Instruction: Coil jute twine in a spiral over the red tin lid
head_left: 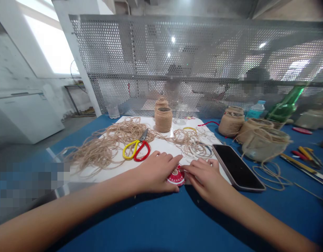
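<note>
A small red disc with white lettering and a pale centre (176, 176) lies at the near edge of the white sheet. My left hand (156, 171) grips it from the left, fingers over the far side and thumb at the near edge. At its right side, my right hand (205, 175) has its thumb and index finger drawn together against the disc; what they pinch, if anything, is too small to make out. Scissors with one yellow and one red handle (136, 148) lie just beyond my left hand. Loose jute twine (106, 147) spreads to the left.
Twine-wrapped jars (163, 120) stand at the back, with more wrapped jars (231, 124) to the right. A phone (236, 166) lies beside my right hand. Farther right are a green bottle (284, 103) and a yellow cutter (305, 166). A perforated metal screen (140, 56) borders the table.
</note>
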The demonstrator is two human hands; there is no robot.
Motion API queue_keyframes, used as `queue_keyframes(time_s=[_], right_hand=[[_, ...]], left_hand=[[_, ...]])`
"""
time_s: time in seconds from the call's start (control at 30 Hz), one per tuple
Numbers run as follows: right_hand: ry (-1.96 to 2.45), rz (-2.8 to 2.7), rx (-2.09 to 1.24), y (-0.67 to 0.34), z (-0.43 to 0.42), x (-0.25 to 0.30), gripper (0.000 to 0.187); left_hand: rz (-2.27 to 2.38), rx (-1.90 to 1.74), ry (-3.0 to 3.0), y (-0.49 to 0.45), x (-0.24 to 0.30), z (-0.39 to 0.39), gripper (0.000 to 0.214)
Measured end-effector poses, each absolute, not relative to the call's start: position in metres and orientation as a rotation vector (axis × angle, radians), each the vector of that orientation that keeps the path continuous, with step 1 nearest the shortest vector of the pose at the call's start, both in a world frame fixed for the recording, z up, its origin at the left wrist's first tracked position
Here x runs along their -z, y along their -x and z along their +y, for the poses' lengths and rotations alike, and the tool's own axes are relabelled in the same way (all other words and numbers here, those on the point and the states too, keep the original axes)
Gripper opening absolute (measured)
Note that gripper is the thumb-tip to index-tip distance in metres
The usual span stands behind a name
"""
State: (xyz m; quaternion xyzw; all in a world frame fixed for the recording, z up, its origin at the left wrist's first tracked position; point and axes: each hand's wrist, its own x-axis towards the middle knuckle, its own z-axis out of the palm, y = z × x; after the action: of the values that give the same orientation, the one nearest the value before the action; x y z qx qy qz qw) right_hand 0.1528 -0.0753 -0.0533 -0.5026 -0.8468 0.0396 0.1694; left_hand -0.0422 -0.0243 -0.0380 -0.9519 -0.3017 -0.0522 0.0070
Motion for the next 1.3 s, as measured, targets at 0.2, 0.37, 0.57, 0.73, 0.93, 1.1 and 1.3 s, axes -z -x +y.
queue_keyframes(time_s=[0.2, 0.37, 0.57, 0.73, 0.93, 1.1, 1.3], right_hand=[[1.422, -2.420, -0.038, -0.153, -0.075, 0.054, 0.022], [1.427, -2.448, -0.072, -0.153, -0.076, 0.052, 0.023], [1.409, -2.456, -0.079, -0.154, -0.077, 0.051, 0.023], [1.414, -2.483, -0.083, -0.153, -0.075, 0.051, 0.024], [1.394, -2.491, -0.058, -0.153, -0.075, 0.053, 0.021], [1.357, -2.488, -0.032, -0.154, -0.075, 0.054, 0.025], [1.290, -2.439, 0.019, -0.154, -0.073, 0.057, 0.022]], left_hand=[[-1.000, 0.214, 2.905, 0.041, 0.043, -0.020, 0.084], [-0.987, 0.199, 2.805, 0.037, 0.045, -0.019, 0.081], [-0.966, 0.167, 2.763, 0.036, 0.042, -0.020, 0.076], [-0.909, 0.223, 2.774, 0.038, 0.042, -0.018, 0.081], [-0.896, 0.331, 2.823, 0.044, 0.037, -0.017, 0.070], [-0.900, 0.358, 2.870, 0.049, 0.035, -0.018, 0.032], [-1.022, 0.412, 2.942, 0.053, 0.039, -0.007, 0.027]])
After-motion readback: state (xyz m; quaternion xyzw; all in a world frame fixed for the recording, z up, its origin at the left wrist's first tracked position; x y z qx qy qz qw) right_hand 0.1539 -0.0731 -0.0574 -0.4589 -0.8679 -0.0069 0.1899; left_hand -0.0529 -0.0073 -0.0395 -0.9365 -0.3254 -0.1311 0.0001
